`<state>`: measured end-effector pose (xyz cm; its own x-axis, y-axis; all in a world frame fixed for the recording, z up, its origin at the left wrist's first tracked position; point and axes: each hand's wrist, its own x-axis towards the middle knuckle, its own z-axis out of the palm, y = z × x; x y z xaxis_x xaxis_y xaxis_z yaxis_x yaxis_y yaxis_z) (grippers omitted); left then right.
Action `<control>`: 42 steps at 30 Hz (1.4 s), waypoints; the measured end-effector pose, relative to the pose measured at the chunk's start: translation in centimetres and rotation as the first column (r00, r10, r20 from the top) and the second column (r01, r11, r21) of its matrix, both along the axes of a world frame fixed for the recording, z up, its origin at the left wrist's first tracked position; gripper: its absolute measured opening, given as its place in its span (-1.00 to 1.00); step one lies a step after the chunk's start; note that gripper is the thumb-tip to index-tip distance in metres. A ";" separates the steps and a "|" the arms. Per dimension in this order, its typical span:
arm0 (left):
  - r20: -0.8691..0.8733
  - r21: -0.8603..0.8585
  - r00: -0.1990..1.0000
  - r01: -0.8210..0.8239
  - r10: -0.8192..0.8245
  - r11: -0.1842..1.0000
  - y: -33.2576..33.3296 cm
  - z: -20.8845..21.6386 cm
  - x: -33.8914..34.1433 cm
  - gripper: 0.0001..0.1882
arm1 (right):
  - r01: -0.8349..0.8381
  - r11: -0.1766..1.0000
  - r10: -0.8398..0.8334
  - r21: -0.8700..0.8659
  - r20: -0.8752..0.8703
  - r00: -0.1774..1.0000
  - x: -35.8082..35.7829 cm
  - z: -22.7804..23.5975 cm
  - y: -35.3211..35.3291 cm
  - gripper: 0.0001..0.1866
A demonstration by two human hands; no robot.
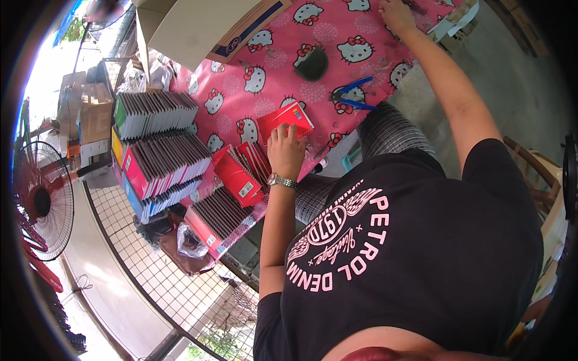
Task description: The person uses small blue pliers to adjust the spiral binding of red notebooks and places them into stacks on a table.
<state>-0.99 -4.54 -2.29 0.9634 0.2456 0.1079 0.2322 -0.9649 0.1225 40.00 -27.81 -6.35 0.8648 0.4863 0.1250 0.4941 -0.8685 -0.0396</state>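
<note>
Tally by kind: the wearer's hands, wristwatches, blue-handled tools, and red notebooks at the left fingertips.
Hands: 2, left hand and right hand
Wristwatch: 1
Blue-handled tool: 1
Red notebook at the left fingertips: 1
Total: 5

A pink cat-print tablecloth (328, 36) bears red notebooks (289, 116), stacked notebooks (165, 159), blue-handled pliers (356, 103), 1 dark green object (312, 64) and 1 cardboard box (208, 27).
</note>
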 end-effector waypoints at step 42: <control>0.183 -0.071 0.983 -0.012 0.025 0.997 0.5 0.5 1.7 -0.67 | -0.403 0.577 0.752 0.711 -0.270 0.601 -24.1 3.0 10.1 -0.75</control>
